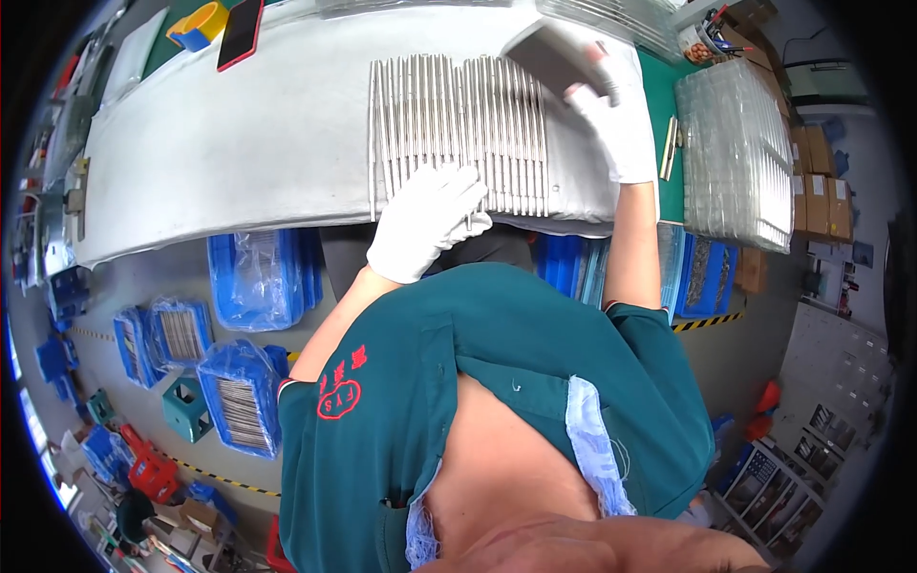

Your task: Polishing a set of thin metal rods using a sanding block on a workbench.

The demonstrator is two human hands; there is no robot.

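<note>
Here, tabletop (239,143) stretches left; rods (525,124) near its lower edge run top-to-bottom. Right fingers (585,101) clamp a block (551,62); left fingers (464,180), unclear.

- Left hand (430,224) and right hand (616,115): gloved in white.
- Rods (413,115): shown in silvery grey.
- Block (552,62): toned dark grey.
- Cloth (239,134): coloured pale grey.
- Mat (661,86): coloured green.
- Shirt (382,382): coloured dark teal, embroidered in red.
- Bins (222,286): coloured blue.
- Floor tape (707,323): striped diagonally in black and yellow.
</note>
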